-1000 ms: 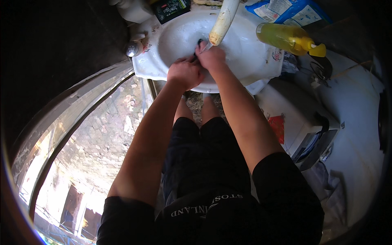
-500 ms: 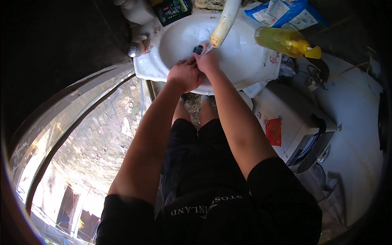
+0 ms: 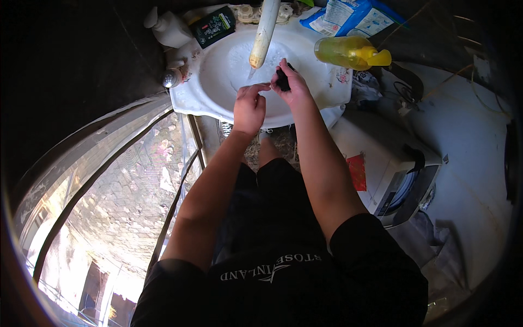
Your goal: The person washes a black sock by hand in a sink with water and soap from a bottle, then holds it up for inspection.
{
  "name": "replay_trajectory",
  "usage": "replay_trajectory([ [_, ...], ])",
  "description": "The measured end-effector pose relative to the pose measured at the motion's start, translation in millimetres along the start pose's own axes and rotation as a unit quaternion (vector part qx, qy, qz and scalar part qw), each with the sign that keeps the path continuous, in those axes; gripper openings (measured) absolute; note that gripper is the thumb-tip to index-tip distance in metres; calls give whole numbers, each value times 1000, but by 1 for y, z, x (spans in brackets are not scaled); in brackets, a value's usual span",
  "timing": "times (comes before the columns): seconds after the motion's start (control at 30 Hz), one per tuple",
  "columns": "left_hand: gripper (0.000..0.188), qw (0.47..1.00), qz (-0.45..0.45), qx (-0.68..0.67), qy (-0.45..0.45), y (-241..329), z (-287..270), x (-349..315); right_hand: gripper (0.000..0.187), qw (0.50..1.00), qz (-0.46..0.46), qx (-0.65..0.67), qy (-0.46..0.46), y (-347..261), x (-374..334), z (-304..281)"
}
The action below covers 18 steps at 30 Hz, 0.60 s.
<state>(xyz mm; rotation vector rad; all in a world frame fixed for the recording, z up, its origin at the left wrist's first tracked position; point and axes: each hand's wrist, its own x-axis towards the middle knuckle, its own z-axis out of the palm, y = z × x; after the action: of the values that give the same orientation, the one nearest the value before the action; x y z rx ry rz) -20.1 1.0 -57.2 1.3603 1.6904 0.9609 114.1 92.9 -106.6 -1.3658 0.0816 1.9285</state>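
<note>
Over at the sink (image 3: pixel 185 101), in the upper middle of the frame, a person leans both arms forward above the bowl. The right hand (image 3: pixel 295 87) is curled round a small black thing (image 3: pixel 283 82), which sits in its palm over the right part of the bowl; the grip looks wrapped and close, I suppose because a wet thing slips easily. What the black thing is I can't make out. The left hand (image 3: pixel 250 107) has its fingers bent toward the right hand, near the held thing; I can't tell whether its fingertips touch or pinch anything. A thin stream of water falls from the spout (image 3: pixel 264 38) just beyond the left fingers, which is likely why both hands are gathered there. A yellow bottle (image 3: pixel 343 50) is at the sink's right side, its pump pointing right. At upper left are a white bottle (image 3: pixel 172 31) and a dark pack (image 3: pixel 211 27), with a blue pack (image 3: pixel 348 17) at upper right, probably set round the edge to leave the bowl for the hands.
</note>
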Motion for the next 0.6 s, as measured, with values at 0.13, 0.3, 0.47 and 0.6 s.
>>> replay_trajectory([
  [0.13, 25, 978, -184, -88, -39, -3, -2, -8, 43, 999, 27, 15, -36, -4, 2, 2],
  [0.3, 26, 941, -283, -176, -63, -9, -2, -1, 51, 998, 41, -53, 7, -5, 0, 24],
  [0.47, 31, 857, -368, -353, -76, -21, 8, 23, 49, 984, 29, -172, 21, 3, 6, 24],
  [0.6, 49, 724, -439, -518, -119, -37, 10, 45, 42, 975, 47, -199, -83, 26, 7, 15],
])
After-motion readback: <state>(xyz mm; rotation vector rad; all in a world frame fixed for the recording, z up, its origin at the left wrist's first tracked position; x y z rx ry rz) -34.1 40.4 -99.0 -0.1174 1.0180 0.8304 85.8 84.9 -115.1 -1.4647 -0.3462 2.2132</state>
